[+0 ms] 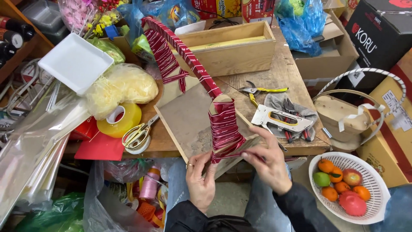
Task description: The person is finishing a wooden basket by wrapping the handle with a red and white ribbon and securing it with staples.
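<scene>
A wooden basket with a flat board base (189, 118) lies tilted toward me on the workbench. Its arched handle (184, 53) is wound with red printed ribbon (223, 124). My left hand (201, 178) grips the near edge of the base just beside the handle's foot. My right hand (268, 161) pinches the ribbon's loose end at that foot, pulling it sideways over the base edge.
A stapler (281, 120), pliers and cutters (257, 91) lie on a grey cloth to the right. Yellow tape roll (118, 120) and scissors (137, 135) sit left. A wooden box (231, 47) stands behind. A white colander of fruit (347, 187) and a wicker basket (343, 116) are at right.
</scene>
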